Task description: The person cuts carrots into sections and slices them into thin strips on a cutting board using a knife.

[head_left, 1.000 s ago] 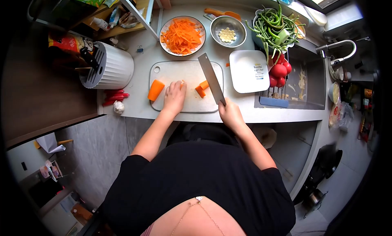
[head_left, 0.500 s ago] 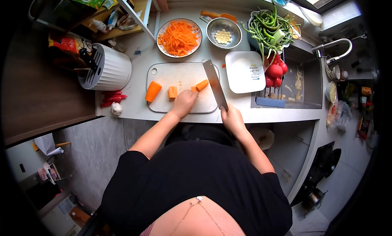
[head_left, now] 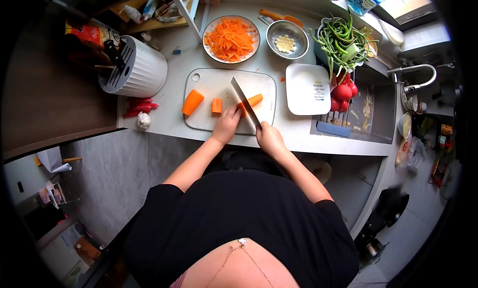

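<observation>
My right hand [head_left: 270,139] is wrapped round the handle of a kitchen knife [head_left: 241,94], whose blade slants up and left across the chopping board [head_left: 201,122]. The blade lies over a carrot piece, with its orange end [head_left: 256,99] showing to the right. My left hand [head_left: 228,124] presses its curled fingertips on the carrot just left of the blade; the fingers hide part of it. A short carrot chunk [head_left: 216,105] sits near the left hand, and a thicker carrot piece [head_left: 192,102] lies at the board's left side.
Behind the board stand a plate of carrot strips [head_left: 230,39] and a metal bowl [head_left: 300,49] holding peeled cloves. To the right are a white tray [head_left: 304,91], green beans [head_left: 343,41], tomatoes [head_left: 342,92] and the sink [head_left: 378,123]. Leftward are a knife block [head_left: 149,71], red chillies [head_left: 139,106] and garlic [head_left: 143,120].
My right hand has moved left, bringing the knife from the board's right side onto the carrot piece by my left fingers. The whole view has shifted slightly.
</observation>
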Tool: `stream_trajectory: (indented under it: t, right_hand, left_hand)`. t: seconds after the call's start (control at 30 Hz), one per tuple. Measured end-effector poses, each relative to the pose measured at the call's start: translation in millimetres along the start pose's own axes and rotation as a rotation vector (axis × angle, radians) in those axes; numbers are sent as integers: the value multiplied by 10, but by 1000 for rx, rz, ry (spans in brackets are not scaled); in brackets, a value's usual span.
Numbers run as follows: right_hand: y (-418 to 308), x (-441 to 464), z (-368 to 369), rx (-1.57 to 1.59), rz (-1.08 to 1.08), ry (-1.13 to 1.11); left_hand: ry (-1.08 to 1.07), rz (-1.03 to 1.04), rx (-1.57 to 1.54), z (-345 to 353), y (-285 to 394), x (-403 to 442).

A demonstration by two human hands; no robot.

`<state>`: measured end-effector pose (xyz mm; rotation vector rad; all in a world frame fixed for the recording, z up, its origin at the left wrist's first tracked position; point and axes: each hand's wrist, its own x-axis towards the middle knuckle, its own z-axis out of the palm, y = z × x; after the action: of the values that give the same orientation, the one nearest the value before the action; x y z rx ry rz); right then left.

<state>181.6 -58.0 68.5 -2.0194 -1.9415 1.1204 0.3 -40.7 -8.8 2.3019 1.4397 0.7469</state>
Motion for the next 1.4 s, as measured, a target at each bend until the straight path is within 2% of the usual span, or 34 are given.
stream_trajectory:
  t: [0.27,0.43,0.63,0.7,0.9,1.4]
  right_hand:
    - [-9,42,53,8,9,-37]
    - [-22,146,170,-46,1,-50]
    - [-148,234,17,41,-4,49]
    - [-208,165,-47,0,51,-3]
    - [-159,198,66,-77,-7,-27]
    - [-146,290,122,-78,36,-50]
  left_hand:
    - [149,52,-106,33,-35,27]
    - [146,64,-64,95,-111,11]
    - [149,78,-23,111,-124,8]
    - [150,66,-30,160,-107,-89]
    - [138,87,-67,86,-120,-9]
    - [109,84,-74,89,-135,-53]
